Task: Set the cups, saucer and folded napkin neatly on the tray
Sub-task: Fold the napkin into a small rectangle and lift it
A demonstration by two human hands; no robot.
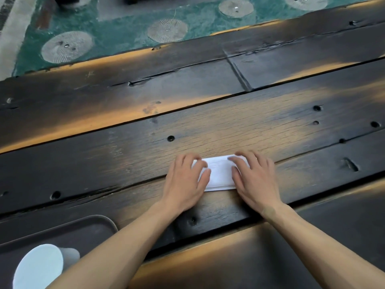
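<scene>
Dark, scorched-looking plank tabletop (208, 126): carrying everything listed below; rough and grooved, so thin paper is likely snagging a little if dragged.

Dark rounded-corner plastic tray (87, 224): lying at the near left, well apart from the napkin; the destination.

Pale round cup or saucer (39, 265): sitting on the tray at the lower left, partly cut off by the frame edge; which of the two it is cannot be told. Judged hard and breakable.

White folded paper napkin (219, 174): lying flat on the tabletop between both hands, a long rectangle of several layers. Judged very light, soft, prone to unfolding or fluttering; best taken by pinching the stacked layers along the near folded edge, or at both short ends together.

Left hand (185, 182): fingers spread, pressing flat on the napkin's left end; no pinching.

Right hand (254, 180): fingers spread, pressing flat on the right end; likewise no pinching.
</scene>
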